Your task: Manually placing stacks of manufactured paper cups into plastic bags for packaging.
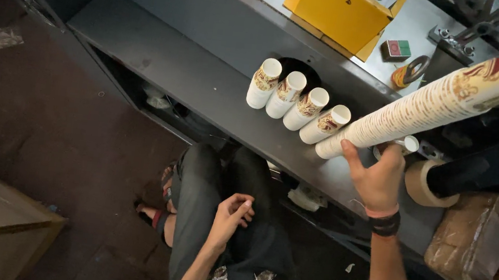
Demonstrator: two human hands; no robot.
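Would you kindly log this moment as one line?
right hand: grips long cup stack | left hand: empty, on lap | four cups: on grey ledge

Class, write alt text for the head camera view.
A person's right hand grips the bottom of a long stack of printed paper cups leaning over a grey machine ledge. Four single cups stand there; the left hand rests on a knee.

Right hand (378,179) raised, arm extended, fingers curled in a grip. Left hand (232,213) loosely curled, resting on thigh.
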